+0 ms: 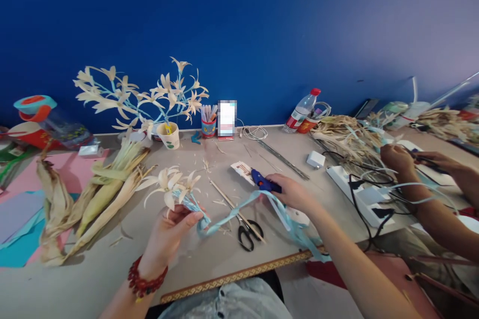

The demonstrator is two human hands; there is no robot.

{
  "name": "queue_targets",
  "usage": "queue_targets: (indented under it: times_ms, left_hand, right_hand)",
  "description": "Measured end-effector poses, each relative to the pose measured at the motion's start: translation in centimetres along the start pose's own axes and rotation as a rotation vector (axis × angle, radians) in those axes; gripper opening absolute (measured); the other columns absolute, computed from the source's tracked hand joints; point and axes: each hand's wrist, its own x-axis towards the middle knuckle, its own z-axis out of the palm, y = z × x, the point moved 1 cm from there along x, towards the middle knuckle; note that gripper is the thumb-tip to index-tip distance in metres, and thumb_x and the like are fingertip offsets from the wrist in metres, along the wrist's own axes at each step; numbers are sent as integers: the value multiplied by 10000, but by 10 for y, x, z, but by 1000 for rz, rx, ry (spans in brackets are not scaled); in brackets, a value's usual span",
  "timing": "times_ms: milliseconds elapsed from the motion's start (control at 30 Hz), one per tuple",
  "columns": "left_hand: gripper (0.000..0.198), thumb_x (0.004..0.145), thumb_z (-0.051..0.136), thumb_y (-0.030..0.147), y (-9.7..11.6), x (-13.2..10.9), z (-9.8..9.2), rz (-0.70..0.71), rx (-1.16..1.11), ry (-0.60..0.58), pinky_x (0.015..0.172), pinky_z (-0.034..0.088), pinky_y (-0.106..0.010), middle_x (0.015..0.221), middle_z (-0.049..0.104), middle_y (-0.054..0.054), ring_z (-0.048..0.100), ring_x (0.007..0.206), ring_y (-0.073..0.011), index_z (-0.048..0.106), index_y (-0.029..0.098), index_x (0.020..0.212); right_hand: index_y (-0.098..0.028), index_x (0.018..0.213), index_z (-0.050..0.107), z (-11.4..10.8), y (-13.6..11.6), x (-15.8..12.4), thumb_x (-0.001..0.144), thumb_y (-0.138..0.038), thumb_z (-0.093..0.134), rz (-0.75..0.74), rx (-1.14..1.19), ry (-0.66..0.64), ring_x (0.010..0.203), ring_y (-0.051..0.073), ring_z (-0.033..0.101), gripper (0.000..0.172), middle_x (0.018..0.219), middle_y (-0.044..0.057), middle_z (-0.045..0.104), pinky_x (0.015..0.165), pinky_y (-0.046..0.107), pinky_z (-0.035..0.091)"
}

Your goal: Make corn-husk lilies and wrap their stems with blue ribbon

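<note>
My left hand pinches the blue-wrapped stems of a small bunch of cream corn-husk flowers. From those stems a light blue ribbon runs to the right, passing beneath my right forearm and over the table's front edge. My right hand is closed round a dark blue glue gun, whose nozzle end lies over a small white-and-brown packet. Between my hands, black-handled scissors and a thin wooden stick lie on the table.
Husk flowers stand in a paper cup at the back. Dried corn husks lie left. To the right are metal wires, a power strip with cables, and a co-worker's hands. A bottle stands by the wall.
</note>
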Motion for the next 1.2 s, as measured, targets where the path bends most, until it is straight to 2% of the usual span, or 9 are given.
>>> queue_targets:
  times_ms: [67,233,333,433,667,800,867,1000,1200]
  left_hand:
    - [137,641,812,252,2,0,0,7,7,13,595,538,-237,686,740,-53,655,622,-162,758,155,722]
    - [139,655,801,269,6,-2,1,-11,-7,-14,583,534,-250,668,733,-51,651,597,-165,752,160,726]
    - [150,641,810,272,7,-3,2,-25,-34,-30,579,534,-253,664,734,-54,655,603,-171,747,158,714]
    - [170,637,815,288,7,-4,5,-35,-55,-44,564,531,-252,652,728,-49,648,583,-165,743,158,720]
    - [140,685,793,278,1,-9,7,-64,-30,-140,613,543,-268,698,740,-49,676,649,-179,744,167,755]
    - [149,659,813,274,8,-3,11,-71,-65,-124,716,557,-309,726,748,-69,679,988,-294,734,167,727]
    - [150,644,824,258,11,8,19,-89,-94,-135,723,558,-312,731,748,-61,676,1005,-294,718,166,697]
    - [226,595,847,270,8,50,45,-71,-164,-204,685,566,-321,749,741,-29,690,704,-190,690,157,712]
    - [306,564,855,341,-32,108,79,-54,-78,-249,676,541,-308,668,716,-28,647,616,-155,673,134,698]
  right_hand:
    - [-214,1082,646,3,-3,-3,749,-218,622,7,8,29,925,241,625,333,1068,74,671,802,329,472]
    - [-200,1155,594,7,-11,-14,780,-164,538,123,-183,329,920,257,610,381,1069,93,623,762,342,479]
    - [-209,1153,601,10,-16,-18,792,-144,512,109,-322,404,923,271,604,378,1078,96,622,796,367,469]
    - [-213,1176,576,12,-17,-18,797,-164,520,125,-265,467,933,262,621,386,1108,85,641,780,347,478]
    - [-253,1179,591,-3,-16,-5,791,-180,536,124,-302,366,905,255,651,399,1081,51,699,723,309,457]
    - [-273,1162,602,-10,-15,2,758,-176,560,71,-315,150,839,238,661,417,1020,34,721,655,277,429]
    - [-278,1151,607,-8,-14,4,748,-177,574,55,-303,113,835,232,662,417,980,27,727,651,266,422]
    - [-263,1152,608,6,-13,7,740,-155,572,22,-273,85,855,232,656,428,1002,42,722,678,266,416]
    - [-251,1106,637,15,-13,9,706,-135,573,9,-178,81,834,234,635,421,932,51,712,707,278,403]
